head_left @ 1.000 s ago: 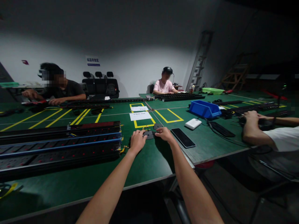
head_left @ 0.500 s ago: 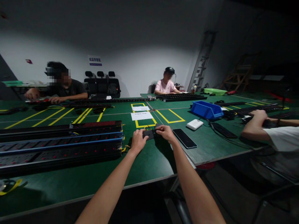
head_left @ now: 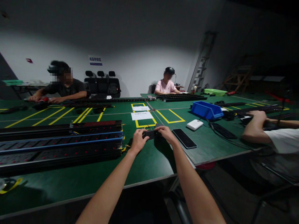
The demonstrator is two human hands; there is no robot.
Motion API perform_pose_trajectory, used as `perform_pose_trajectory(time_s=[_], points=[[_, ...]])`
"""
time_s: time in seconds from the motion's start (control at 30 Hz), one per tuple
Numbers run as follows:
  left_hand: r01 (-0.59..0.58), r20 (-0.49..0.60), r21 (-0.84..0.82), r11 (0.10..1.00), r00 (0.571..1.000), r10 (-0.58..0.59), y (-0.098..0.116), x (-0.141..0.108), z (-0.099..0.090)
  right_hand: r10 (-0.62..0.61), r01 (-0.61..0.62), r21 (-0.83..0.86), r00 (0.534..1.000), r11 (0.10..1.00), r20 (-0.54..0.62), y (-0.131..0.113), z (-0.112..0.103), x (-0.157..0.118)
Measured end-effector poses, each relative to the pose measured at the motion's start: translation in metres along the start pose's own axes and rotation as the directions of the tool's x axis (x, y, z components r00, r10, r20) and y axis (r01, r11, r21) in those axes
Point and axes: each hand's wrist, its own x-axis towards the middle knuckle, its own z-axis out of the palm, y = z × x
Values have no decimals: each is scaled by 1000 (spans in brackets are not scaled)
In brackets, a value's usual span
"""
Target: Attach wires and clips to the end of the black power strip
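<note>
Both hands meet at a dark plate [head_left: 149,134] over the green counter [head_left: 149,169].
The left hand [head_left: 138,141] pinches the plate's left end between thumb and fingers; the right hand [head_left: 166,133], its fingers drawn narrow, is at the other end, by a small dark piece [head_left: 159,125] (mostly hidden, so I cannot tell which of the two it grips). A phone [head_left: 184,138] lies just right of that hand, black strips [head_left: 60,144] to the left, paper [head_left: 141,116] beyond the plate.

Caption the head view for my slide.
Left hand grips a dark rectangular part, right hand beside it, at a green worktable.
</note>
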Motion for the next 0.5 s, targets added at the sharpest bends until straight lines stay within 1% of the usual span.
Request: perform_pose_trajectory(time_s=[0.13, 0.3, 0.37, 0.43, 0.5], points=[[-35, 19, -21, 999, 999, 36, 1, -1, 0, 4, 2, -63, 996, 998, 91, -2, 4, -3], [11, 31, 8, 1000, 999, -12, 0, -1, 1, 26, -18, -67, 992, 998, 125, -5, 5, -7], [40, 39, 24, 999, 998, -40, 0, -2, 1, -18, 42, -139, 985, 989, 169, -6, 4, -8], [65, 48, 45, 997, 997, -67, -1, -3, 1, -83, 130, -220, 974, 967, 208, -4, 4, -8], [79, 59, 74, 994, 995, -84, -1, -4, 1, -134, 190, -281, 969, 941, 207, -2, 4, -6]])
